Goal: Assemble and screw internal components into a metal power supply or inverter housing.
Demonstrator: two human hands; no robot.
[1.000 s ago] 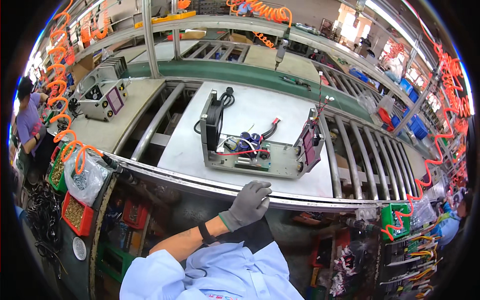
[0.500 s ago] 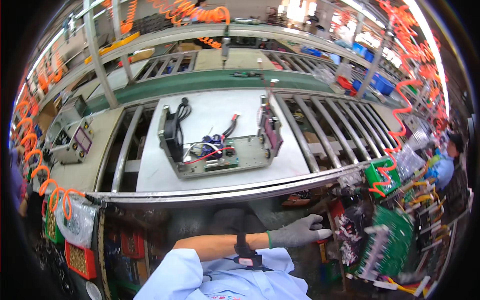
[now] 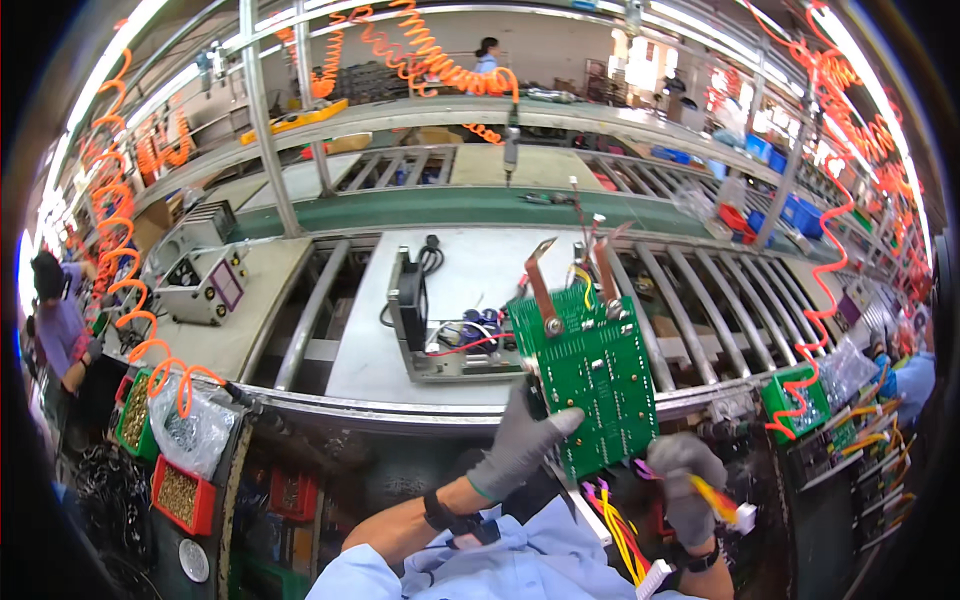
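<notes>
A green circuit board (image 3: 592,395) with two copper strips (image 3: 540,290) at its top is held up in front of me, tilted. My grey-gloved left hand (image 3: 520,445) grips its left edge, thumb on the face. Below the board's lower right corner, my gloved right hand (image 3: 686,485) is closed around a wire bundle (image 3: 712,497) of yellow and red leads with a white plug. More yellow wires (image 3: 620,540) with white plugs hang under the board. Behind it, a metal chassis (image 3: 470,368) with a black fan stands on a white board, partly hidden.
Metal rollers (image 3: 700,310) flank the white work board (image 3: 365,340). Another metal unit (image 3: 205,285) stands on the left. A red bin of screws (image 3: 182,493) and a green bin (image 3: 795,400) sit at either side. Orange coiled hoses hang around. A person (image 3: 60,320) is at far left.
The circuit board has come up from the lower right to in front of the chassis. My left hand now grips it, and my right hand has come into view on the wires.
</notes>
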